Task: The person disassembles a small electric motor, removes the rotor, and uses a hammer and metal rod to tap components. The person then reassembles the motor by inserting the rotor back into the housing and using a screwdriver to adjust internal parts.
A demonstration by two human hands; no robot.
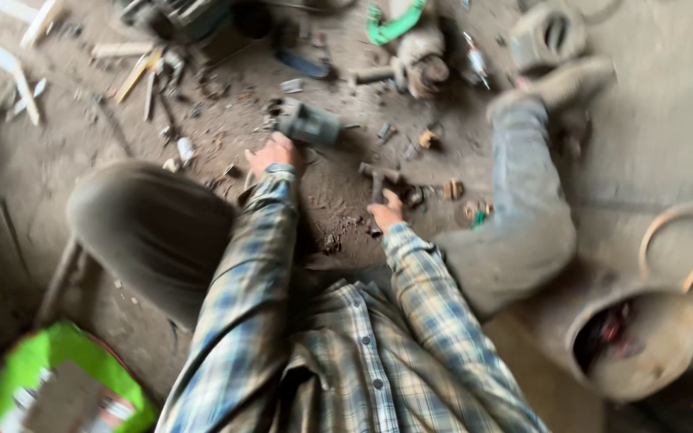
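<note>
**A:** Start at your far left. What lies there?

**B:** A bright green bag (50,377) sits by your left knee, low in the view. Above it, pale wood strips (18,76) lie scattered on the dirty floor (659,144).

**A:** And your left hand?

**B:** Your left hand (273,154) reaches forward past your bent left leg, plaid sleeve up to the wrist. It rests on the floor just beside a grey cylindrical motor part (310,124), which lies on its side a little ahead of your fingers. The fingers look curled, but the picture is blurred and I cannot tell whether they clamp anything.

**A:** Move on to the middle.

**B:** Your right hand (387,212) is lower and nearer your body. It is closed around the handle of a hammer (378,180), whose head points away from you, towards the small metal bits on the floor.

**A:** What lies beyond that?

**B:** Further up, a green-handled tool (395,24) lies next to a rusty round part (427,72). A small green piece (480,216) lies by your right leg.

**A:** And the right side?

**B:** Your right leg stretches out in grey trousers, ending in a dusty shoe (567,80). Near your right hip lies a round metal housing (643,345) with its open end facing up, dark windings with red inside. Copper-coloured wire loops (687,240) lie at the right edge.
</note>
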